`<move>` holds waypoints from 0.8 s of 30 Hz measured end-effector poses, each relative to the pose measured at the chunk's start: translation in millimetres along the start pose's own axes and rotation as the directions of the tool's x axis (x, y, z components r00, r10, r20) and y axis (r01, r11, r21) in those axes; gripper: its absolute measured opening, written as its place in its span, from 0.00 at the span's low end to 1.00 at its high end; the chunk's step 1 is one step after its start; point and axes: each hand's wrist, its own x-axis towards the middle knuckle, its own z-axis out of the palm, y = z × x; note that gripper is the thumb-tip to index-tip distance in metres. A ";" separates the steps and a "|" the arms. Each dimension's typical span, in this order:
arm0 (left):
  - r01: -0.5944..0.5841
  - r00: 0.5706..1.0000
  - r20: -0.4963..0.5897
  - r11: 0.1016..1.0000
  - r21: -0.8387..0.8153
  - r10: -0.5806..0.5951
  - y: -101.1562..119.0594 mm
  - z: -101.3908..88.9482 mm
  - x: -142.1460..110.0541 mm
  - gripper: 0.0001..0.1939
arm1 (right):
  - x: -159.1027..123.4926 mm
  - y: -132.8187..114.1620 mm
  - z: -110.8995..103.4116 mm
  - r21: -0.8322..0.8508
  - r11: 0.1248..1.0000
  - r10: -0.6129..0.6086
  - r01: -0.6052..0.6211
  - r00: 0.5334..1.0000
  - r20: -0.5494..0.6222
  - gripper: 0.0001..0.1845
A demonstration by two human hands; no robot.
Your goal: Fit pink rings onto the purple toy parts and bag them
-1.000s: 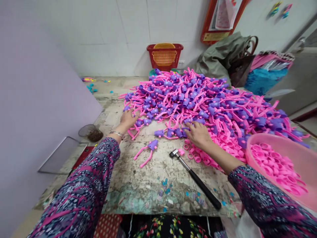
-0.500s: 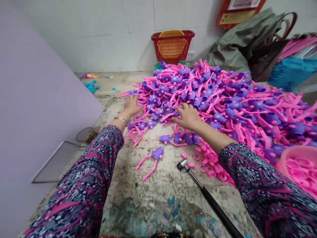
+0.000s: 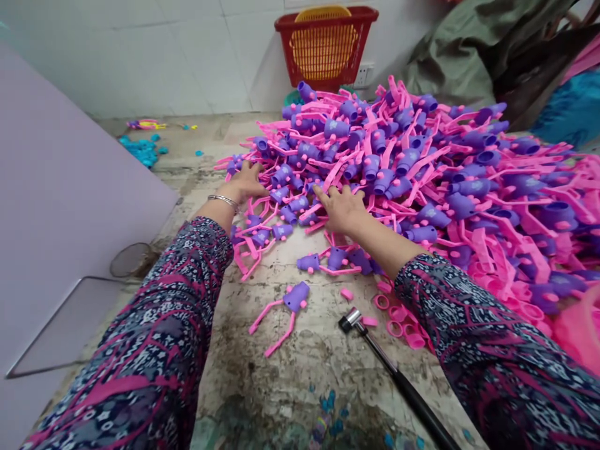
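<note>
A large heap of purple plastic doll torsos with pink arms (image 3: 403, 156) spreads over the worktable. My left hand (image 3: 246, 181) rests at the heap's left edge, fingers spread over the pieces. Fingers apart, my right hand (image 3: 342, 209) lies on the front of the heap; whether its fingertips press on any one piece is hard to see. One separate doll torso (image 3: 296, 297) lies nearer me, its two pink arms pointing toward the lower left. A hammer (image 3: 394, 369) with a metal head and black handle lies to the right of it.
Loose pink rings (image 3: 396, 328) lie under my right forearm, near a pink tub (image 3: 581, 325). A red basket (image 3: 323, 44) stands by the wall. A lilac panel (image 3: 70, 187) borders the left side, with a wire-framed mesh (image 3: 51, 331) beside it. Blue bits (image 3: 143, 150) lie behind.
The view has tilted down and come closer to the heap. My right hand has moved a little left and forward across the pieces; my left hand stays at the left edge.
</note>
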 end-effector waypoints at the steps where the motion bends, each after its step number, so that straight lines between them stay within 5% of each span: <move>1: -0.006 1.000 -0.008 1.000 -0.005 0.006 -1.4 2.4 -1.1 0.51 | 1.4 -1.7 1.8 -0.004 1.000 0.010 -0.010 1.000 -0.014 0.53; 11: -0.074 0.993 -0.105 0.990 -0.120 0.061 1.8 13.3 -29.7 0.43 | -13.5 4.7 16.7 0.046 0.995 -0.085 0.092 0.988 -0.127 0.44; 24: -0.068 0.995 -0.082 0.985 -0.161 0.056 -15.8 20.8 -146.3 0.40 | -71.3 -0.7 11.4 0.028 0.935 -0.351 0.353 0.935 -0.045 0.41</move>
